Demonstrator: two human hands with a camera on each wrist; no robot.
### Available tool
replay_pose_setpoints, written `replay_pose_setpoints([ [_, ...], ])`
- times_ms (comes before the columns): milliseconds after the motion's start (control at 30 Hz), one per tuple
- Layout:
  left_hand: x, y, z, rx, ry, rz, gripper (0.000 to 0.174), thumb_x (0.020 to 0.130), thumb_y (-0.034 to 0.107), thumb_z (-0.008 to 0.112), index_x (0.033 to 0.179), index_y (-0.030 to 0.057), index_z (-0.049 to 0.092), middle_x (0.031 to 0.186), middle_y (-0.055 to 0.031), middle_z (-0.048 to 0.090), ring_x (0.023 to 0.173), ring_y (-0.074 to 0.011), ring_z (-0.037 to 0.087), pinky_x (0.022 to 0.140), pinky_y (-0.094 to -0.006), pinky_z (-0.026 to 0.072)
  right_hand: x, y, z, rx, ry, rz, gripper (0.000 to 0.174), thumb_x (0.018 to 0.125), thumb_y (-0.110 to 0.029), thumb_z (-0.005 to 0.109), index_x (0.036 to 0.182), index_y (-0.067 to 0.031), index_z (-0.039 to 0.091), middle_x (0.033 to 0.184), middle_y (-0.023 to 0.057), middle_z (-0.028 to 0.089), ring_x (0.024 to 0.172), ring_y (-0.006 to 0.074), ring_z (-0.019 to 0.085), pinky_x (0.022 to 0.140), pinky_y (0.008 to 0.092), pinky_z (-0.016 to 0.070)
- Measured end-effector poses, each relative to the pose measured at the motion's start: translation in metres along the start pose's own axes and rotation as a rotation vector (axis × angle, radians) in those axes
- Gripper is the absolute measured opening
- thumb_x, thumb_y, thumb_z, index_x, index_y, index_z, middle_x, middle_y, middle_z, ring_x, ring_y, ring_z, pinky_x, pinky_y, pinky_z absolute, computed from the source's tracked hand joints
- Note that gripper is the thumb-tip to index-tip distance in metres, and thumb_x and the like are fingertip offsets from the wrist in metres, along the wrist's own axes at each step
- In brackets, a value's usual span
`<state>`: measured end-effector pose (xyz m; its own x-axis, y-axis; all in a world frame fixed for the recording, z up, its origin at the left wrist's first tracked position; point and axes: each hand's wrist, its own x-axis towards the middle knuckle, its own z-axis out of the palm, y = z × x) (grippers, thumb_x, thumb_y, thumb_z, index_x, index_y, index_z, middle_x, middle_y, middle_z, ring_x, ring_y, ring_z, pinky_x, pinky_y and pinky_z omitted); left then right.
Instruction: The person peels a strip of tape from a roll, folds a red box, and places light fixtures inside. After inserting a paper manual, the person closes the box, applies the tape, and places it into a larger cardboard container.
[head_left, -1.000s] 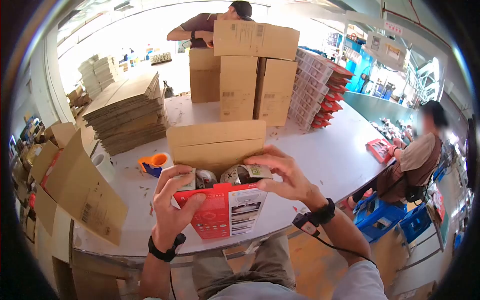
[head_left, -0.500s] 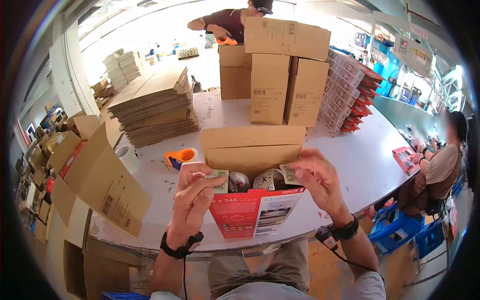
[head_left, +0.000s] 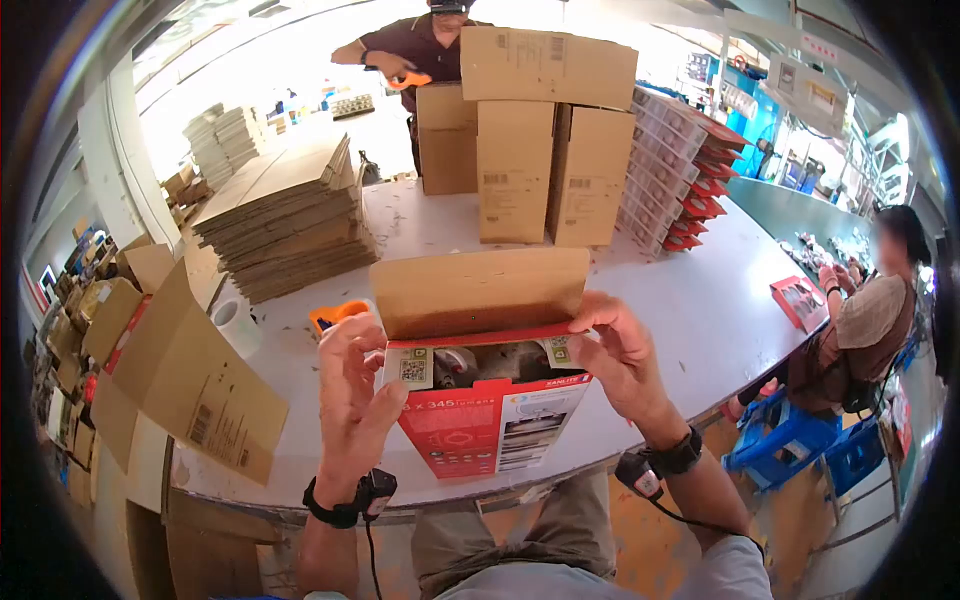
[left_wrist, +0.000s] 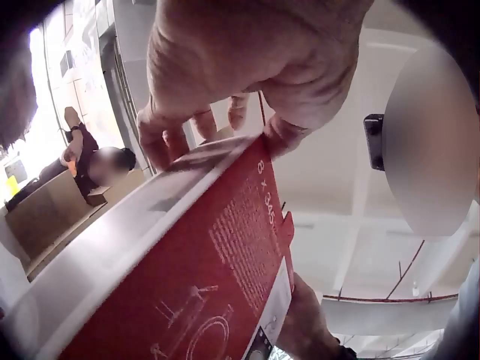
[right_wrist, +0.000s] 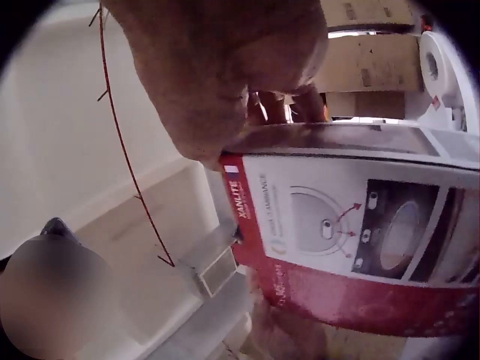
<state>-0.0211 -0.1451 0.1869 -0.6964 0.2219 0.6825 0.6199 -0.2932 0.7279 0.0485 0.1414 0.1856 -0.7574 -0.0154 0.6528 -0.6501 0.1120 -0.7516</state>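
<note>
In the head view, a red printed box (head_left: pixel 450 440) stands with its top open at the near side of the table. Its brown-lined lid (head_left: pixel 480 290) rises at the back, with a red strip along the lower edge. Side flaps with green labels lie inward, partly covering bulb-like contents (head_left: pixel 455 368). My left hand (head_left: pixel 345 410) grips the box's left end, thumb on the front corner, fingers behind; the left wrist view shows this too. With thumb and curled fingers, my right hand (head_left: pixel 630 370) pinches the box's back right corner by the lid. Its fingertips are partly hidden in the right wrist view.
An orange tape dispenser (head_left: pixel 335 312) and white roll (head_left: pixel 236 325) lie left. Beyond are flat cardboard sheets (head_left: pixel 285 230), cartons (head_left: pixel 515 180) and stacked clear trays (head_left: pixel 665 180). An open carton (head_left: pixel 190 390) flanks the table. People stand behind (head_left: pixel 405 45) and sit right (head_left: pixel 870 320).
The lid's red strip has come into sight along the opening. My left hand has shifted from the left flap to the box's end; my right hand has moved to the lid's corner.
</note>
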Motion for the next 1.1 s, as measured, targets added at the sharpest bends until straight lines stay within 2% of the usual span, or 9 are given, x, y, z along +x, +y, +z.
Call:
replay_pose_setpoints([
  [133, 0.002, -0.011, -0.026, 0.258, -0.190, 0.115, 0.027, 0.098, 0.022, 0.069, 0.115, 0.0025, 0.071, 0.137, -0.0134, 0.046, 0.119, -0.0236, 0.049, 0.097, -0.0387, 0.0428, -0.001, 0.005, -0.007, -0.003, -0.049, -0.012, 0.025, 0.094, 0.000, 0.072, 0.117, -0.0075, 0.066, 0.133, 0.0090, 0.054, 0.129, 0.0217, 0.052, 0.108, 0.0370, 0.0433],
  [333, 0.002, -0.023, -0.036, 0.317, -0.213, 0.228, 0.023, 0.096, 0.028, 0.072, 0.104, 0.0074, 0.077, 0.140, -0.0153, 0.046, 0.119, -0.0274, 0.050, 0.092, -0.0417, 0.0459, 0.002, -0.013, -0.011, -0.305, -0.248, -0.167, 0.039, 0.082, -0.003, 0.085, 0.119, -0.0083, 0.072, 0.151, 0.0187, 0.047, 0.139, 0.0351, 0.049, 0.114, 0.0450, 0.0407],
  [433, 0.007, -0.017, -0.033, 0.393, -0.226, 0.266, 0.031, 0.095, 0.027, 0.075, 0.117, 0.0057, 0.072, 0.140, -0.0149, 0.046, 0.120, -0.0263, 0.051, 0.093, -0.0403, 0.0472, -0.004, -0.013, -0.010, -0.314, -0.234, -0.146, 0.035, 0.082, -0.001, 0.084, 0.114, -0.0078, 0.073, 0.152, 0.0195, 0.046, 0.139, 0.0365, 0.049, 0.113, 0.0450, 0.0419],
  [533, 0.005, -0.011, -0.009, -0.025, 0.147, -0.071, 0.053, 0.091, 0.022, 0.078, 0.136, 0.0042, 0.057, 0.140, -0.0144, 0.046, 0.124, -0.0255, 0.052, 0.100, -0.0409, 0.0472, 0.000, -0.018, -0.009, -0.333, -0.238, -0.137, 0.031, 0.082, 0.000, 0.083, 0.111, -0.0075, 0.073, 0.153, 0.0202, 0.046, 0.139, 0.0369, 0.050, 0.111, 0.0449, 0.0436],
  [633, 0.025, 0.024, 0.015, -0.208, 0.014, -0.303, 0.075, 0.085, 0.014, 0.081, 0.147, 0.0029, 0.041, 0.142, -0.0143, 0.046, 0.130, -0.0260, 0.050, 0.109, -0.0418, 0.0434, 0.001, -0.020, -0.006, -0.355, -0.243, -0.154, 0.028, 0.083, 0.001, 0.083, 0.108, -0.0075, 0.072, 0.153, 0.0208, 0.046, 0.137, 0.0365, 0.052, 0.109, 0.0443, 0.0452],
  [767, 0.038, 0.011, 0.013, 0.024, -0.174, -0.446, 0.081, 0.078, 0.008, 0.084, 0.147, 0.0022, 0.041, 0.142, -0.0145, 0.049, 0.135, -0.0260, 0.049, 0.115, -0.0395, 0.0391, 0.005, -0.026, -0.010, -0.462, -0.314, -0.245, 0.035, 0.084, 0.001, 0.082, 0.116, -0.0079, 0.068, 0.152, 0.0186, 0.047, 0.135, 0.0332, 0.053, 0.110, 0.0433, 0.0451],
  [867, 0.042, 0.019, 0.013, 0.015, -0.212, -0.529, 0.083, 0.076, 0.005, 0.085, 0.147, 0.0019, 0.041, 0.141, -0.0146, 0.053, 0.136, -0.0248, 0.048, 0.116, -0.0383, 0.0385, 0.001, -0.024, -0.018, -0.054, -0.222, 0.024, 0.042, 0.089, -0.003, 0.079, 0.126, -0.0068, 0.060, 0.147, 0.0153, 0.052, 0.135, 0.0289, 0.052, 0.109, 0.0425, 0.0453],
  [967, 0.045, 0.021, 0.018, -0.024, -0.188, -0.543, 0.082, 0.075, 0.000, 0.084, 0.145, 0.0022, 0.042, 0.138, -0.0144, 0.055, 0.134, -0.0236, 0.050, 0.114, -0.0376, 0.0408, 0.024, -0.047, -0.008, 0.242, 0.084, 0.331, 0.044, 0.092, -0.008, 0.076, 0.131, -0.0045, 0.055, 0.140, 0.0118, 0.058, 0.132, 0.0255, 0.053, 0.107, 0.0417, 0.0464],
  [1100, 0.043, 0.023, 0.019, -0.081, -0.152, -0.583, 0.080, 0.073, -0.005, 0.082, 0.143, 0.0022, 0.043, 0.137, -0.0139, 0.056, 0.130, -0.0226, 0.054, 0.110, -0.0364, 0.0462, 0.045, -0.039, 0.003, -0.126, -0.238, 0.476, 0.065, 0.088, -0.019, 0.083, 0.141, -0.0015, 0.050, 0.135, 0.0124, 0.062, 0.124, 0.0219, 0.058, 0.105, 0.0386, 0.0479],
])
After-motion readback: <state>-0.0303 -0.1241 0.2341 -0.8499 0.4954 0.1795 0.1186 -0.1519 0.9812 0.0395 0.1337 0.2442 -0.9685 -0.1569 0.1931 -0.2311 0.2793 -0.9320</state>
